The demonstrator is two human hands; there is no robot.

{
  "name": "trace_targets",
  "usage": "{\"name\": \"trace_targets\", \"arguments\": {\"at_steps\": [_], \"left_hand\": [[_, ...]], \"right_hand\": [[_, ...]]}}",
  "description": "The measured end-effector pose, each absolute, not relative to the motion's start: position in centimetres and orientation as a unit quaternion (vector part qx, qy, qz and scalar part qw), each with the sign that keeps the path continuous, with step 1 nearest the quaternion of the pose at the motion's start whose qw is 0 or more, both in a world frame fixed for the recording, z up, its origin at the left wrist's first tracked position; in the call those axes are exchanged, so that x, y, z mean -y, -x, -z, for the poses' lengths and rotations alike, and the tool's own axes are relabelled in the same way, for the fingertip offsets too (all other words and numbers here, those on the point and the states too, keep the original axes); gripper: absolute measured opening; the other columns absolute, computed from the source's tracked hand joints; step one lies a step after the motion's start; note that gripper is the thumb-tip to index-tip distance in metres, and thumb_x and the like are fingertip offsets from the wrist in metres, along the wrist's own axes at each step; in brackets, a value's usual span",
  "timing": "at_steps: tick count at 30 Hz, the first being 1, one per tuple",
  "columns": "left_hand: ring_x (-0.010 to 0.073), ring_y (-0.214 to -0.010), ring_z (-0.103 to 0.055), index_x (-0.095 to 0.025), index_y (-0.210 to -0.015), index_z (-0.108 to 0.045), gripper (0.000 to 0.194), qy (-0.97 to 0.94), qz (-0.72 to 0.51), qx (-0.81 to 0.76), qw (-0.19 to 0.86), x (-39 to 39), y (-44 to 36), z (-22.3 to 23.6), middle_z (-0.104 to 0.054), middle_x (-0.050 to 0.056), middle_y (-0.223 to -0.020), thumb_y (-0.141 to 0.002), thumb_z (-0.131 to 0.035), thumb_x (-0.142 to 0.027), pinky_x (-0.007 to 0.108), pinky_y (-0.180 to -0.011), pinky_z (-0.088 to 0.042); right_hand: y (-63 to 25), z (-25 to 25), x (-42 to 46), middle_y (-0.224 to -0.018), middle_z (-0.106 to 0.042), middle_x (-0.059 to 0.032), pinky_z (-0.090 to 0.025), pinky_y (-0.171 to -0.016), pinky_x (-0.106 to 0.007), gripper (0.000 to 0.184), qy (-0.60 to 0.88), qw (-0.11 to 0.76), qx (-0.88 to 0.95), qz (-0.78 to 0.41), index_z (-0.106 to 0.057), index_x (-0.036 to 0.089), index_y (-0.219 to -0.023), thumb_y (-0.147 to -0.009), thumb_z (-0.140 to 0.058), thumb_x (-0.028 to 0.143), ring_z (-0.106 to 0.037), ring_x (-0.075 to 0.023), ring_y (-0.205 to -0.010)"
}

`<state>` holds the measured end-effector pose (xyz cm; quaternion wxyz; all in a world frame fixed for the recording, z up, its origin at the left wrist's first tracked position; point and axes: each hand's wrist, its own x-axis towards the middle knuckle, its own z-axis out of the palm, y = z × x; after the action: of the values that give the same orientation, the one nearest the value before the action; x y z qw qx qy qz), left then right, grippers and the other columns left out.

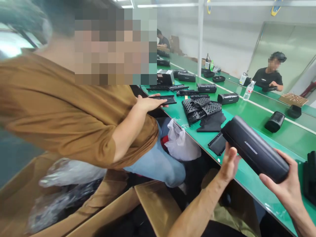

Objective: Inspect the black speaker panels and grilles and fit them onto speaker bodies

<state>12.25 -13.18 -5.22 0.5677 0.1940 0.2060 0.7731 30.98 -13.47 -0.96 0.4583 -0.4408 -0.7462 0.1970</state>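
My hands hold a long black capsule-shaped speaker [254, 148] above the green workbench [278, 138], tilted down to the left. My left hand [229, 163] cups its lower left end, and my right hand [278, 184] holds its far right end. A flat black panel [217, 144] lies on the bench just beyond my left hand. Farther along are perforated black grille pieces [201, 108] and a black speaker [228, 98].
A co-worker in a brown shirt [74, 108] leans in at left, one hand on a black panel [163, 99]. Below lie an open cardboard box [103, 204] and a white plastic bag [181, 143]. Another worker [269, 74] sits across the bench.
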Motion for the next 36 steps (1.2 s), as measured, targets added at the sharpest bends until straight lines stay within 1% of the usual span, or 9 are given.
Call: {"name": "trace_targets", "arguments": {"at_steps": [3, 8, 13, 16, 22, 26, 31, 33, 36], "left_hand": [[0.0403, -0.156, -0.042, -0.035, -0.156, -0.052, 0.113, -0.344, -0.758, -0.248, 0.496, 13.1, -6.2, 3.6, -0.043, 0.013, -0.17, -0.06, -0.097, -0.07, 0.055, -0.122, -0.042], [0.0392, -0.136, -0.06, -0.033, -0.154, -0.06, 0.106, -0.564, -0.603, -0.286, 0.486, 13.6, -1.1, -1.9, -0.065, 0.01, -0.146, -0.057, -0.103, -0.043, 0.051, -0.115, -0.049], [0.029, -0.1, -0.069, -0.03, -0.153, -0.06, 0.096, -0.545, -0.615, -0.302, 0.483, 13.7, -2.2, -2.0, -0.072, 0.006, -0.116, -0.064, -0.094, -0.041, 0.04, -0.088, -0.059], [0.0283, -0.104, -0.068, -0.029, -0.148, -0.063, 0.094, -0.49, -0.663, -0.289, 0.486, 13.2, -3.2, 0.4, -0.071, 0.006, -0.124, -0.059, -0.094, -0.037, 0.038, -0.092, -0.057], [0.036, -0.133, -0.063, -0.03, -0.15, -0.061, 0.083, -0.246, -0.76, -0.197, 0.568, 12.5, -9.4, 4.6, -0.071, 0.007, -0.138, -0.073, -0.082, -0.053, 0.052, -0.118, -0.045], [0.0415, -0.143, -0.055, -0.025, -0.147, -0.064, 0.086, -0.251, -0.669, -0.162, 0.68, 12.6, -13.0, 5.5, -0.065, 0.015, -0.15, -0.08, -0.071, -0.077, 0.056, -0.12, -0.042], [0.0414, -0.155, -0.039, -0.036, -0.16, -0.047, 0.115, -0.366, -0.711, -0.293, 0.524, 13.9, -7.6, 3.5, -0.042, 0.014, -0.17, -0.062, -0.09, -0.077, 0.054, -0.119, -0.043], [0.0438, -0.154, -0.037, -0.036, -0.158, -0.051, 0.123, -0.448, -0.672, -0.339, 0.482, 14.5, -5.8, 2.5, -0.043, 0.013, -0.168, -0.049, -0.1, -0.068, 0.052, -0.12, -0.042], [0.0415, -0.141, -0.05, -0.031, -0.148, -0.062, 0.11, -0.489, -0.62, -0.391, 0.473, 14.8, -5.6, 2.3, -0.056, 0.012, -0.153, -0.048, -0.104, -0.046, 0.047, -0.119, -0.042]], "right_hand": [[-33.8, -0.4, 13.4, -0.151, -0.054, -0.0149, -0.053, -0.107, -0.054, 0.086, 0.467, 0.404, 0.744, -0.255, -0.046, 0.03, -0.152, -0.082, -0.079, 0.068, -0.058, -0.0442, -0.132], [-35.4, -0.5, 13.3, -0.153, -0.056, -0.0142, -0.055, -0.105, -0.053, 0.088, 0.438, 0.388, 0.768, -0.262, -0.046, 0.031, -0.152, -0.08, -0.079, 0.069, -0.057, -0.0475, -0.136], [-35.1, -1.2, 12.5, -0.155, -0.055, -0.0149, -0.053, -0.108, -0.051, 0.087, 0.423, 0.379, 0.771, -0.29, -0.045, 0.031, -0.152, -0.081, -0.081, 0.065, -0.054, -0.0466, -0.141], [-35.9, -1.9, 11.2, -0.156, -0.055, -0.015, -0.053, -0.109, -0.051, 0.086, 0.422, 0.351, 0.766, -0.334, -0.045, 0.033, -0.154, -0.083, -0.079, 0.068, -0.057, -0.0447, -0.14], [-34.7, 2.7, 9.2, -0.172, -0.037, -0.0174, -0.039, -0.12, -0.071, 0.136, 0.392, 0.375, 0.756, -0.367, 0.016, 0.037, -0.171, -0.075, -0.056, 0.1, -0.036, -0.0506, -0.158], [-31.6, 3.8, 8.7, -0.152, -0.06, -0.017, -0.043, -0.116, -0.073, 0.119, 0.404, 0.337, 0.793, -0.306, -0.022, 0.034, -0.169, -0.075, -0.072, 0.087, -0.053, -0.0508, -0.142], [-32.8, -2.4, 8.4, -0.156, -0.056, -0.0146, -0.048, -0.114, -0.06, 0.107, 0.341, 0.316, 0.876, -0.125, -0.025, 0.033, -0.171, -0.079, -0.079, 0.039, -0.06, -0.0424, -0.136], [-33.3, -4.0, 8.1, -0.144, -0.064, -0.017, -0.051, -0.105, -0.061, 0.1, 0.328, 0.234, 0.914, -0.038, -0.039, 0.029, -0.167, -0.074, -0.076, 0.029, -0.065, -0.0436, -0.125], [-33.5, -4.2, 7.8, -0.139, -0.067, -0.0195, -0.051, -0.102, -0.065, 0.095, 0.315, 0.164, 0.935, -0.008, -0.048, 0.026, -0.163, -0.072, -0.078, 0.027, -0.065, -0.0455, -0.121]]}}
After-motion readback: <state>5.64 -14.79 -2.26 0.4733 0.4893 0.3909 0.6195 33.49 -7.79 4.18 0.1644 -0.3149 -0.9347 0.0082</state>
